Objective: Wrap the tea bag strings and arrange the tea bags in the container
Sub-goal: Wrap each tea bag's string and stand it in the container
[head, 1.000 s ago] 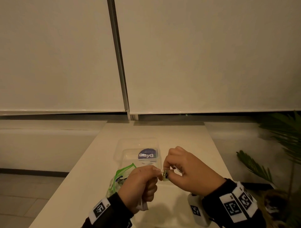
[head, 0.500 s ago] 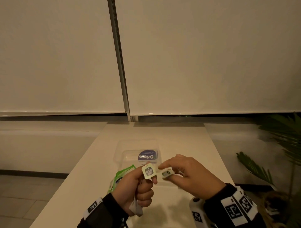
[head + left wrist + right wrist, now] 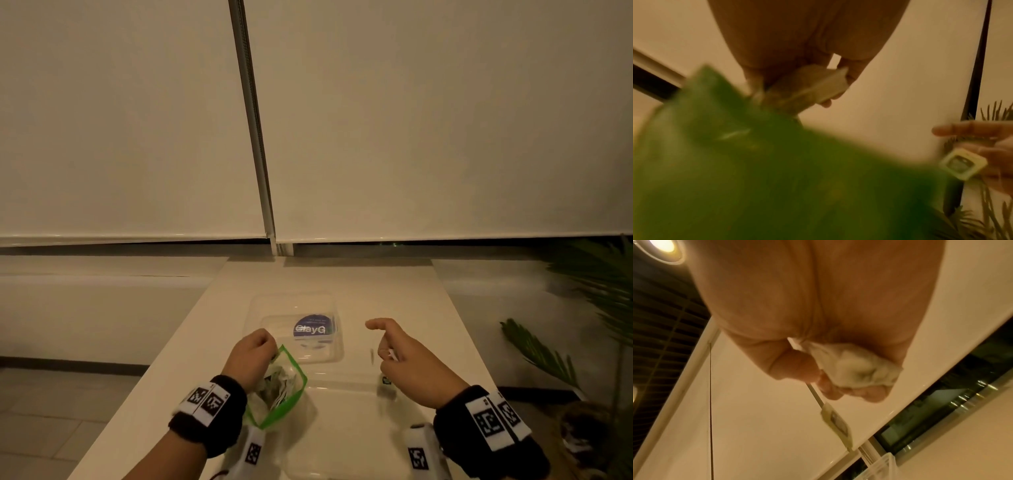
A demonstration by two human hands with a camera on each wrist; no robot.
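My left hand point(image 3: 269, 346) is at the mouth of a green-rimmed zip bag point(image 3: 279, 385) that holds several tea bags. The left wrist view shows its fingers pinching a pale tea bag point(image 3: 813, 84) above the blurred green bag point(image 3: 756, 162). To the right, my right hand point(image 3: 383, 347) has its index finger stretched out. Its other fingers curl round a crumpled tea bag point(image 3: 855, 369). That tea bag's string and square tag point(image 3: 836, 418) dangle below the hand; the tag point(image 3: 386, 380) hangs just above the table. A clear container point(image 3: 253, 308) with a blue label sits beyond both hands.
A clear plastic lid point(image 3: 342, 428) lies flat on the white table point(image 3: 394, 284) in front of me, between my wrists. The table is narrow, with floor on the left and a potted palm point(image 3: 603, 291) close on the right.
My hands, held together with two tags between them, have moved apart. The left went down to the green bag's mouth; the right swung out to the right with its tag dangling.
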